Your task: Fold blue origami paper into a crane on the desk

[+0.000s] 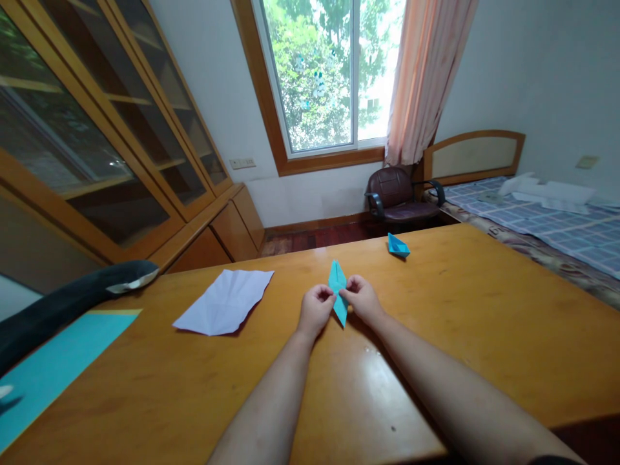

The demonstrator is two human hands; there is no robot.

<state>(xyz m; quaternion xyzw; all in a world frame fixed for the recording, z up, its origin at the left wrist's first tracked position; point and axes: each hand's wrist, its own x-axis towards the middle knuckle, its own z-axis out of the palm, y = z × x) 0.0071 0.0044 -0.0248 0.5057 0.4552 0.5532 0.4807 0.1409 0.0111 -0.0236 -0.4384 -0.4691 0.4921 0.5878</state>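
Both my hands meet over the middle of a wooden table (436, 336). Between them stands a folded piece of teal paper (337, 279), a narrow diamond shape with one point up and one down. My left hand (316, 310) pinches its left side and my right hand (362, 298) pinches its right side. A finished teal paper boat (398, 245) lies on the table further back, to the right of my hands.
A creased white sheet (223, 302) lies left of my hands. A large teal sheet (53, 365) covers the table's near left corner, with a dark curved object (62, 300) above it. Behind the table are a chair (397, 197), a bed (547, 219) and a glass-fronted cabinet (97, 129).
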